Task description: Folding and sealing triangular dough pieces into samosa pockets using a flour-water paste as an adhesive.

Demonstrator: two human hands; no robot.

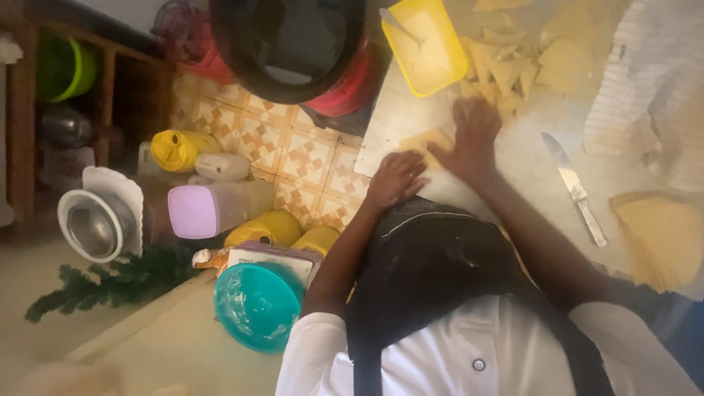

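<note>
Patterned tile floor (293,150), wooden shelf (26,125)

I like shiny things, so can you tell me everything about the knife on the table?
The knife lies flat on the pale, floury worktop, alone, with nothing touching it. Its long silvery blade looks like metal and points up and to the left in the picture; the lighter handle points down and to the right. It rests between the person's right hand, which presses a piece of yellow dough, and a stack of yellow dough sheets. Neither hand holds it.
</note>
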